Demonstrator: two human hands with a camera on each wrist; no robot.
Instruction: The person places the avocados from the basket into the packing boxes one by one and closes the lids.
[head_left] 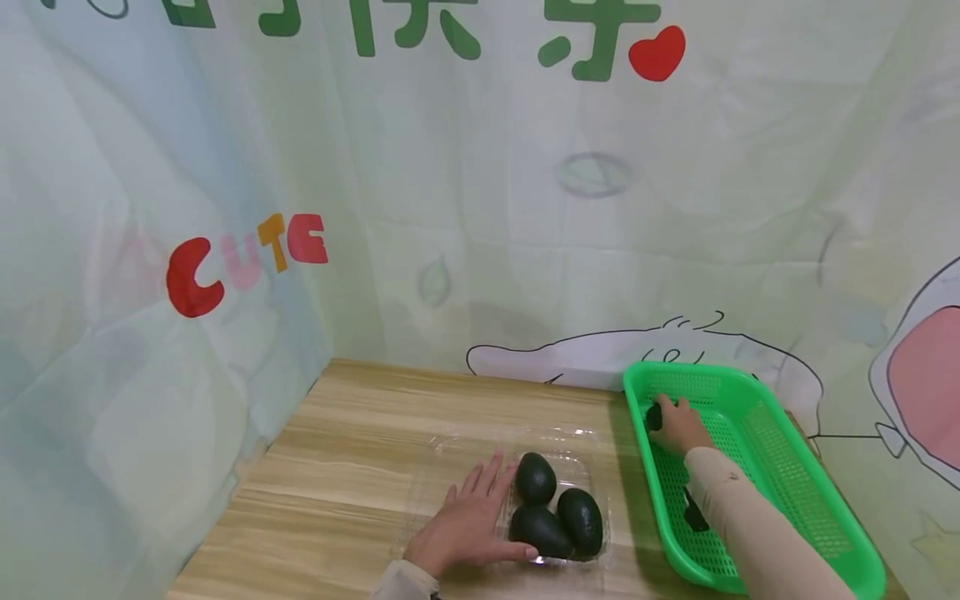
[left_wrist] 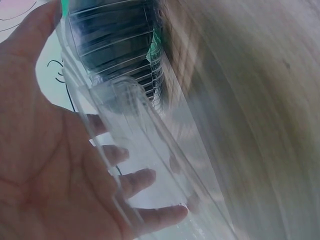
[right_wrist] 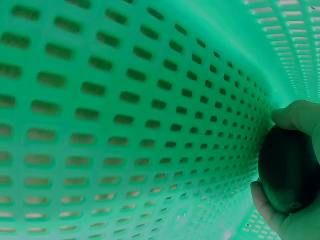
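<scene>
In the head view, a clear plastic clamshell box [head_left: 596, 483] stands open on the table with three dark avocados [head_left: 536, 478] in its right half. My left hand [head_left: 471, 521] rests flat on the box between lid and tray, fingers spread and straight, thumb by the lowest avocado. The left wrist view shows the fingers behind the clear plastic wall [left_wrist: 150, 135]. Inside the green basket [head_left: 757, 383], at its left wall, my right hand [head_left: 682, 429] grips another avocado [right_wrist: 285, 167] between thumb and fingers.
A dark object [head_left: 695, 512] lies partly hidden beside my right sleeve, over the basket floor. The basket stands at the right end of the wooden table [head_left: 315, 492]. Printed cloth [head_left: 480, 250] hangs behind the table and along its left side.
</scene>
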